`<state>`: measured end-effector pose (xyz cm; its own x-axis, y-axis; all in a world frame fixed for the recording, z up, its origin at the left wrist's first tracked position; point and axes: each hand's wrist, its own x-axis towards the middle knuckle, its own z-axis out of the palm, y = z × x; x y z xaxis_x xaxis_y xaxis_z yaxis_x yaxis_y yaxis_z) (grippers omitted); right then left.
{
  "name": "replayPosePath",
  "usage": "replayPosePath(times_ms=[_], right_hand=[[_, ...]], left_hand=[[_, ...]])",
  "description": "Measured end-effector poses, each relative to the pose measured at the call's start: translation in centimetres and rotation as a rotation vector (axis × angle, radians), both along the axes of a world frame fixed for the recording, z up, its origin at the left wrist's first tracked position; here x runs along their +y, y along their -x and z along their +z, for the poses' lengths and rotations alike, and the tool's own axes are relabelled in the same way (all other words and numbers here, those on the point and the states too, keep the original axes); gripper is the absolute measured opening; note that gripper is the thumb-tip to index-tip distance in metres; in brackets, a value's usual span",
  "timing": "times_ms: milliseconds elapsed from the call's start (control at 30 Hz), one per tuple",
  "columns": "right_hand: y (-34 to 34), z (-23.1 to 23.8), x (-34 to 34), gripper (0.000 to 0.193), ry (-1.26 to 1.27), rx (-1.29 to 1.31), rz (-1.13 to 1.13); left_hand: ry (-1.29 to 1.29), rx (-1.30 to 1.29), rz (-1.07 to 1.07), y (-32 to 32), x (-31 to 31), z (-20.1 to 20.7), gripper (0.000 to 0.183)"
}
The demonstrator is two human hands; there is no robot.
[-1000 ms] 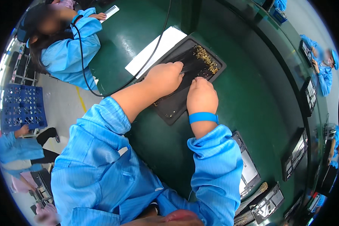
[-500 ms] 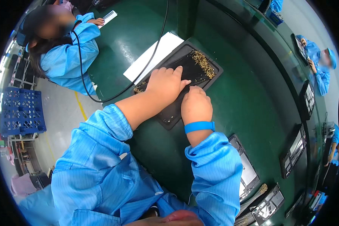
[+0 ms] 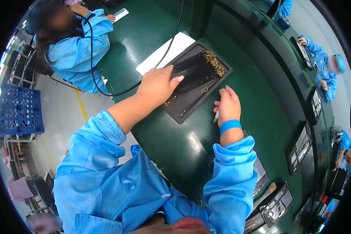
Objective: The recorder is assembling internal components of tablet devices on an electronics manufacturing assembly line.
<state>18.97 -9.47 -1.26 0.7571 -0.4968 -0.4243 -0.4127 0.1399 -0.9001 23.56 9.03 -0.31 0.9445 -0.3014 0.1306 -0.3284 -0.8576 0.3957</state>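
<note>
A dark, round-cornered tray (image 3: pixel 224 78) lies on the green table and holds a bundle of thin black strands (image 3: pixel 195 72). Small gold-coloured tips (image 3: pixel 213 62) cluster at the bundle's far right end. Over its near left end rests my left hand (image 3: pixel 156 85), palm down, thumb apart, grasping nothing visible. My right hand (image 3: pixel 229 105) is off the tray, just right of its edge, with fingers curled round a small whitish slim thing (image 3: pixel 216 116) whose kind I cannot make out. One small gold-tipped piece (image 3: pixel 204 89) lies loose in the tray, beside the bundle.
White paper (image 3: pixel 152 62) lies behind the tray, and a black cable (image 3: pixel 134 86) curves across it. A co-worker in blue (image 3: pixel 80 54) sits at the far left. Flat devices (image 3: pixel 279 206) and another strand bundle (image 3: pixel 266 194) lie near right, before a raised dark ledge (image 3: pixel 296 93).
My right hand has left the strands and moved right, off the tray, and the small whitish thing now shows in it. My left hand has shifted slightly left along the bundle.
</note>
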Motion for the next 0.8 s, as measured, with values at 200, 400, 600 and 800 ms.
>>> replayPosePath(times_ms=[200,400,600,800], right_hand=[[4.3,0.7,1.1,0.041,-0.008,0.092,0.155],[10.5,2.7,2.7,0.045,-0.037,0.117,0.26],[17.9,2.7,2.6,0.035,0.074,0.1,0.307],[24.1,2.5,-0.3,0.036,0.041,0.033,0.163]], left_hand=[[0.035,-0.028,0.197,3.6,3.3,-1.1,0.054],[0.484,-0.03,0.37,4.1,0.7,-4.3,0.06],[0.37,-0.187,0.427,2.3,-0.3,-4.0,0.046],[0.088,-0.148,0.414,3.3,-2.9,-3.6,0.062]])
